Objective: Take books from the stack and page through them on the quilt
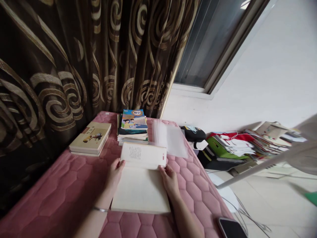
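Observation:
An open book [141,191] lies on the pink quilted mattress [61,188], its lower page blank and its raised upper page [143,155] showing a small block of print and a red mark. My left hand [116,170] pinches the left edge of that upper page. At its right edge, my right hand [169,177] pinches the page between thumb and fingers. Beyond the book is a pile of books topped by a blue textbook [135,119]. To the left sits a stack of beige books [91,137]. Translucent sheets [173,140] lie to the right, partly blurred.
A phone [231,228] rests at the mattress's lower right edge. A white fan stand [252,168] rises beside the bed, with cables on the floor. Bags and piled papers [235,145] line the wall. A patterned curtain [99,59] hangs behind the bed at left.

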Available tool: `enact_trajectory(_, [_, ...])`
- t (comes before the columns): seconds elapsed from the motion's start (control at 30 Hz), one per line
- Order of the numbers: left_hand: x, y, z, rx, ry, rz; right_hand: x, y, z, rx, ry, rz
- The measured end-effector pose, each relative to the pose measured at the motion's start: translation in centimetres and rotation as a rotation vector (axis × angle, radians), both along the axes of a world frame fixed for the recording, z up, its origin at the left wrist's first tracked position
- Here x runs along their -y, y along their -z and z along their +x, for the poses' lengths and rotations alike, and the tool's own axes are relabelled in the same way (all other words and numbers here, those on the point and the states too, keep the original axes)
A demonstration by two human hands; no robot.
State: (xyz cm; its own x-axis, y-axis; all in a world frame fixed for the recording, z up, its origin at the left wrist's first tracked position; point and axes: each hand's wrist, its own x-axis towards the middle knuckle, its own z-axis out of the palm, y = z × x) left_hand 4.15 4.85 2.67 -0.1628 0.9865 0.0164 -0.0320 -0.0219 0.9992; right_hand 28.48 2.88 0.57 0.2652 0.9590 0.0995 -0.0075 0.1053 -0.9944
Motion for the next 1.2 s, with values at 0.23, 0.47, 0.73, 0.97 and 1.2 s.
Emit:
enact_trajectory(0.23, [-0.38,0.50,-0.05,-0.075,-0.032,0.016,0.33,-0.49,-0.01,-0.037,-0.065,-0.011])
enact_trajectory(0.47, [-0.14,0.27,-0.06,-0.112,-0.039,0.012,0.18,-0.10,0.10,-0.001,-0.046,-0.020])
enact_trajectory(0.73, [0.11,0.03,-0.13,-0.070,-0.027,0.005,0.08,0.08,0.13,0.086,-0.016,-0.003])
enact_trajectory(0.97, [-0.22,0.68,-0.24,-0.148,-0.047,0.017,0.21,-0.14,0.27,0.055,-0.035,-0.020])
enact_trajectory(1.2, [0.21,-0.11,-0.16,-0.091,-0.025,-0.018,0.20,-0.18,0.07,0.142,0.011,-0.012])
